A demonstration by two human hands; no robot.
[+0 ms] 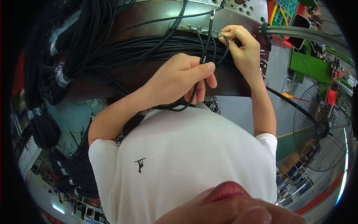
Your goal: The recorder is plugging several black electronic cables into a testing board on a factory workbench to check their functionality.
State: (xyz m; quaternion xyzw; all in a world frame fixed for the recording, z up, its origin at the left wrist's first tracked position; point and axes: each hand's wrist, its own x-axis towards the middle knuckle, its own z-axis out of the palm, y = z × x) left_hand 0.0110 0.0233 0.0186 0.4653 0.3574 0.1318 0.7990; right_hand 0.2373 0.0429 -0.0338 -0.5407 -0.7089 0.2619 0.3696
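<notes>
My left hand is closed around a black cable in front of my chest. The cable's thicker dark sleeve shows above the thumb, and a loop hangs below the fingers. Farther right, my right hand pinches the end of another black cable at the right end of a metal strip. Fingertips hide that cable's tip. Several cable ends sit along the strip. A cable with a shiny metal plug crosses over it.
A long bundle of black cables lies across the dark brown table. More tied cable bundles hang at the left. At the right are a grey curved tube, a green machine part and a large caged fan.
</notes>
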